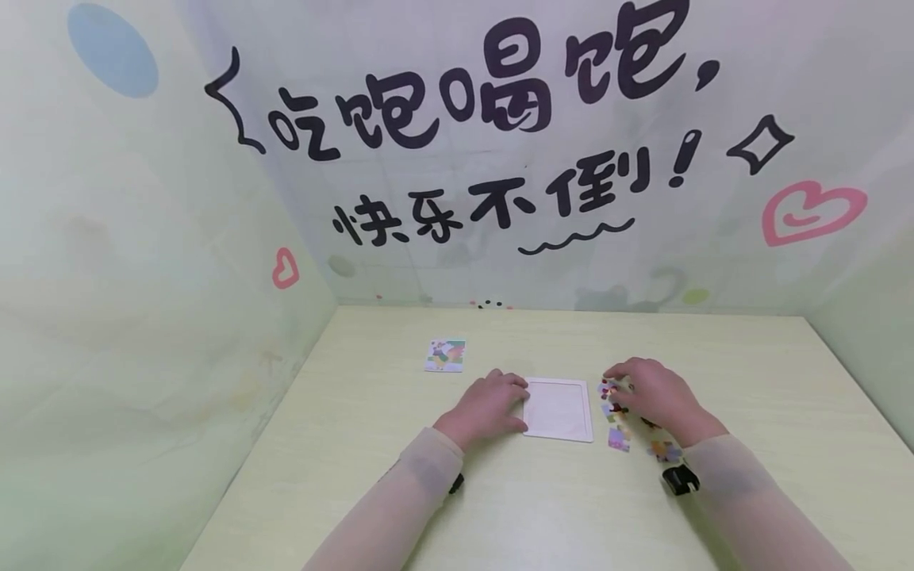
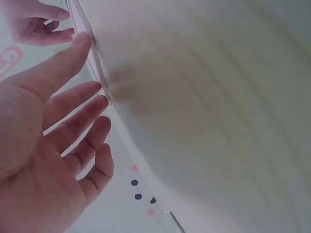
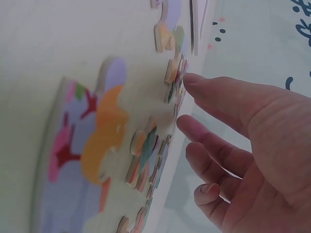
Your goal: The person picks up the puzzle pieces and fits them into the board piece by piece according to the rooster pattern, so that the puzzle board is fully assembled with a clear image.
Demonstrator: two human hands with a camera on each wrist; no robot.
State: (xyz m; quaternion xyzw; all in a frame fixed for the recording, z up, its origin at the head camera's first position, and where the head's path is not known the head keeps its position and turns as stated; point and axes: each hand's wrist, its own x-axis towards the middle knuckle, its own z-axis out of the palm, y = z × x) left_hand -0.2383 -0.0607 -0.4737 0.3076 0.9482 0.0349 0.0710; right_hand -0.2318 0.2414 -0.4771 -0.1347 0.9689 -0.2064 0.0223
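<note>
1. Puzzle pieces (image 1: 618, 439) are spread on the tabletop (image 1: 500, 507) to the right of a white tray (image 1: 558, 411); in the head view, some are covered by the right hand (image 1: 657, 399).
2. By the right wrist camera, an orange-and-lavender piece (image 3: 102, 141) is shown close up, with its thick edge.
3. In that view, the right grip is seen parted, thumb and forefinger beside the pieces; whether any is touched cannot be told.
4. The left hand's (image 1: 491, 406) grip is relaxed, its thumb and fingertips laid against the tray's left edge.
5. The face of a patterned square card (image 1: 446, 356) is shown only from the head.
</note>
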